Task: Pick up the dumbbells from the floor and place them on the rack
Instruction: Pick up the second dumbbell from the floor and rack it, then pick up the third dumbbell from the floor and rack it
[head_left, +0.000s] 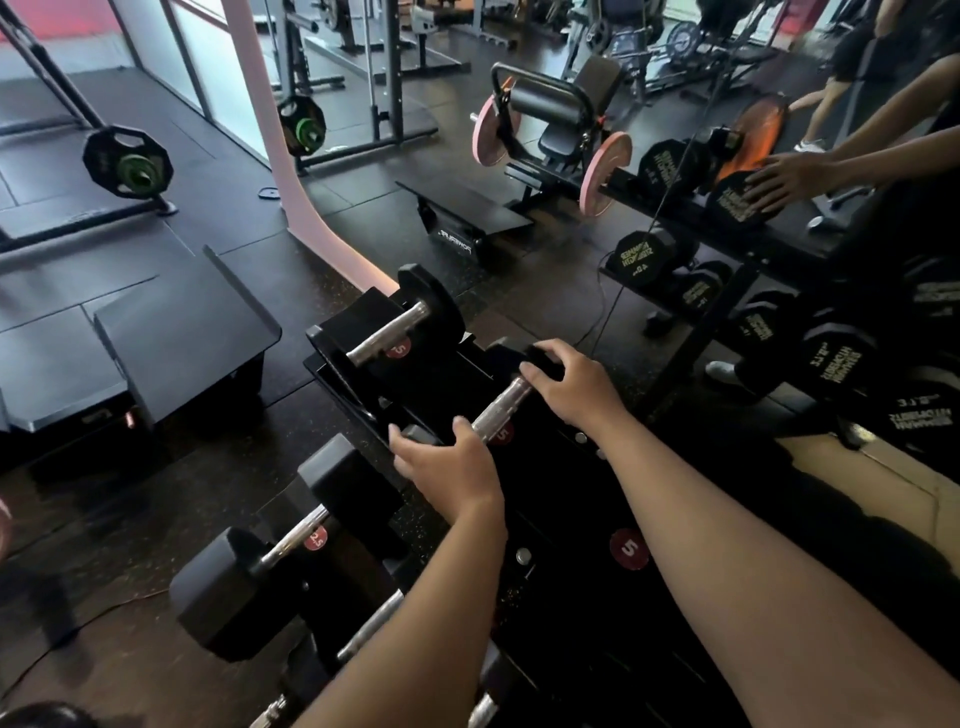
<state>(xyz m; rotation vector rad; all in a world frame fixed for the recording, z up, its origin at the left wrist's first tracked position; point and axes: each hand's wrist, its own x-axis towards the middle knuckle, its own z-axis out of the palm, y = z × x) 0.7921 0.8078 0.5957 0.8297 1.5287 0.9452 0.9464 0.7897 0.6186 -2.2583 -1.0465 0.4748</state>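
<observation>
Dumbbell (501, 408) with the chrome handle is sitting across the black rack (561, 499), angled from lower left up to upper right, and both hands are on it. Left hand (447, 467) is wrapped over the lower-left head, fingers curled down around it, so it's gripping that end. Right hand (569, 384) is draped over the upper-right head, fingers spread across the top of it, more of a loose cupping hold than a fist. Bare handle shows between the two hands, with a red "5" sticker just under it. Another 5 dumbbell (395, 325) sits in the next slot up the rack, untouched, and a 2.5 dumbbell (280, 551) sits in the slot nearer the camera, down left of the left forearm. Can't tell if the held one is fully resting in its cradle or just above it.
</observation>
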